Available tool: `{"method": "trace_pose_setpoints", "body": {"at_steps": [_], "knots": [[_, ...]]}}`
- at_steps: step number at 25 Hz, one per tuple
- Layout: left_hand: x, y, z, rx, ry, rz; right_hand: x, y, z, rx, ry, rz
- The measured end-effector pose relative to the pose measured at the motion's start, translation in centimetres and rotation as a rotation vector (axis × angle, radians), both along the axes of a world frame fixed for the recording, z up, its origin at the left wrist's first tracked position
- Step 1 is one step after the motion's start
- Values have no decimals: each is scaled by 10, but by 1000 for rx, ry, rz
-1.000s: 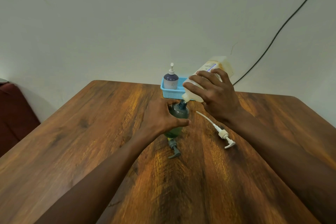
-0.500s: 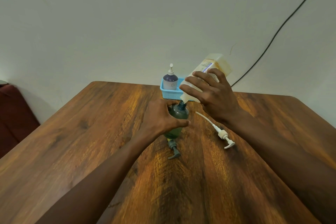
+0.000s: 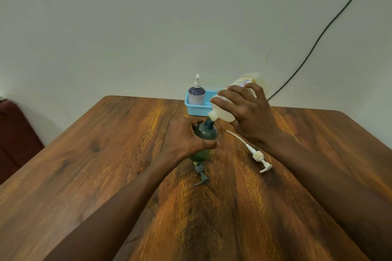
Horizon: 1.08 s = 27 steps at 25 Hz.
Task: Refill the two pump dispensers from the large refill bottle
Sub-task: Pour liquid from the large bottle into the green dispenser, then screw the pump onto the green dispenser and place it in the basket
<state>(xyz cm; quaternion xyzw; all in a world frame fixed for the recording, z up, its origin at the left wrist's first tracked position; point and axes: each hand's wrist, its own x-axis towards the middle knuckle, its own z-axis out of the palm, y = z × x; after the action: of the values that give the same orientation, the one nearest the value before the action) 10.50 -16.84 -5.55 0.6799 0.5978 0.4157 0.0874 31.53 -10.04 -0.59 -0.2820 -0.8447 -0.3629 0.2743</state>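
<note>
Counter [image 3: 106, 154]: brown wood grain, dark streaks, orange-gold patches
Refill bottle [image 3: 224, 112]: translucent cream, pale label, blue lettering
Green dispenser [image 3: 206, 133]: smoky grey-green, yellow-green liquid low down
Grey pump [image 3: 201, 174]: slate grey
White pump [image 3: 259, 158]: white, cream collar
Basket [image 3: 198, 109]: light blue, fine lattice
Purple dispenser [image 3: 196, 94]: dark purple above, white below, white head
Cable [image 3: 318, 38]: black
Wall [image 3: 148, 27]: plain pale grey
Seat [image 3: 12, 133]: dark red

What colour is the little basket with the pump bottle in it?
The basket is light blue; the head view shows it, at the table's far edge.

Home room: wooden table [image 3: 106, 154], plain wall [image 3: 148, 27], maroon sofa [image 3: 12, 133]
</note>
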Motion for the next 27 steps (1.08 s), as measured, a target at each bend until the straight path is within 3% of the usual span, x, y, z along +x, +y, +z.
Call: {"method": "trace_pose_setpoints", "body": {"at_steps": [3, 10, 13, 17, 23, 25, 27], "knots": [[-1, -2, 0, -15, -28, 1, -2, -2, -4, -172, 113, 14], [-26, -11, -5, -7, -81, 60, -3, -1, -31, -800, 629, -64], [-40, -12, -11, -26, -99, 92, 2, 4, -49, -942, 711, -75], [-50, -14, -17, -22, -117, 100, 7, 5, -56, -1005, 775, -55], [-53, -16, -21, -24, -120, 84, 16, 3, -59, -1129, 683, -74], [-55, -19, -23, -32, -116, 62, 16, 0, -61, -1085, 649, -97], [-56, -23, -24, -34, -114, 60, 15, -4, -58, -914, 633, -86]]}}
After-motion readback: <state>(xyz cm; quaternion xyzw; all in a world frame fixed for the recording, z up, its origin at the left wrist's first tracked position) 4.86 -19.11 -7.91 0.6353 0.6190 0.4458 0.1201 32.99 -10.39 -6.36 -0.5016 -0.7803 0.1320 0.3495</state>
